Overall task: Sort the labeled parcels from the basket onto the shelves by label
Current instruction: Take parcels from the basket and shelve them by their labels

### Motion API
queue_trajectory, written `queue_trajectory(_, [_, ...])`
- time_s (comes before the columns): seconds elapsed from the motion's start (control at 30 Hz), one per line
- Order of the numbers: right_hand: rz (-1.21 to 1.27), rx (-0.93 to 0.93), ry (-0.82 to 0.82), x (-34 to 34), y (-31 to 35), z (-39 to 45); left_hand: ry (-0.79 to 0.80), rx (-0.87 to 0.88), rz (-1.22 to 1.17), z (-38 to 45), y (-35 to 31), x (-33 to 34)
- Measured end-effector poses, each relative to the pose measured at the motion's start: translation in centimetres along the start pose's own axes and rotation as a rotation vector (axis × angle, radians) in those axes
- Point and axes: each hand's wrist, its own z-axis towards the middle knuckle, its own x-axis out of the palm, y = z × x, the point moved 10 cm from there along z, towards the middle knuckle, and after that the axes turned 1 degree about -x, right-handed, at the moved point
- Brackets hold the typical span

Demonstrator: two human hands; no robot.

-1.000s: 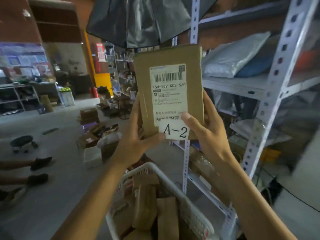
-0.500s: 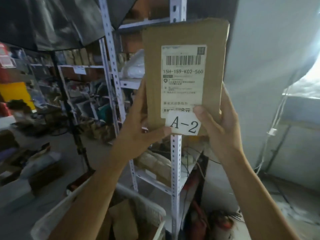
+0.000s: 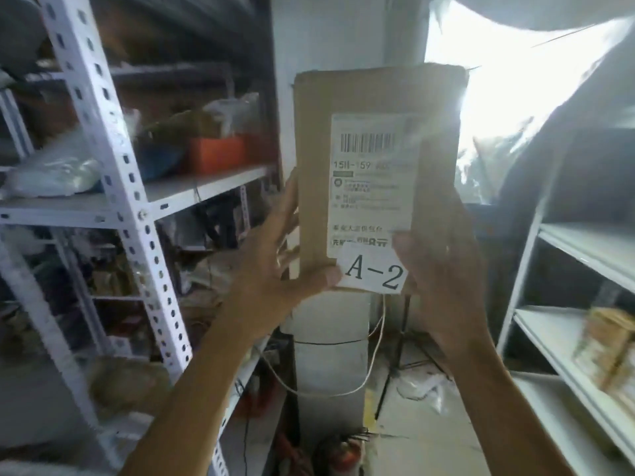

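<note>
In the head view, both hands are holding a flat brown cardboard parcel (image 3: 376, 173) upright in front of the camera, its long axis running vertical and its printed side facing the viewer. The left hand (image 3: 271, 269) is gripping the lower left edge, thumb pressing the front just beside the white paper tag reading A-2 (image 3: 374, 272). The right hand (image 3: 443, 280) is clasping the lower right edge, thumb lying on the white shipping label (image 3: 372, 183). The parcel is rising above both hands, roughly centred between them, so neither is clearly nearer. A white shelf unit (image 3: 563, 324) is standing to the right, a perforated grey metal rack (image 3: 113, 159) to the left; the shelf markings are not showing, so which one is A-2 cannot be told.
</note>
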Motion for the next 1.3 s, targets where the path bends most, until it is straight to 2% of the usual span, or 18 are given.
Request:
queue_trajectory(0.13, [-0.053, -0.002, -0.006, -6.2, 0.0, 0.5, 0.063, 0.004, -0.074, 2.8, 0.9, 6.3])
queue_trajectory(0.4, [-0.307, 0.123, -0.054, -16.9, -2.2, -0.6, 0.130, 0.050, -0.239, 4.5, 2.0, 17.4])
queue_trajectory(0.6, [-0.415, 0.224, -0.157, -23.7, -4.5, -2.2, 0.218, -0.015, -0.279, 5.8, 5.7, 24.7])
queue_trajectory(0.8, [-0.495, 0.299, -0.198, -28.6, -8.7, -1.5, 0.277, -0.054, -0.367, 8.7, 11.4, 30.5])
queue_trajectory(1.1, [-0.678, 0.268, -0.221, -33.3, -15.7, 5.1, 0.387, -0.052, -0.507, 17.3, 19.7, 37.1])
queue_trajectory(1.3, [-0.777, 0.332, -0.313, -36.8, -20.6, 8.3, 0.499, -0.080, -0.556, 22.8, 24.7, 41.3])
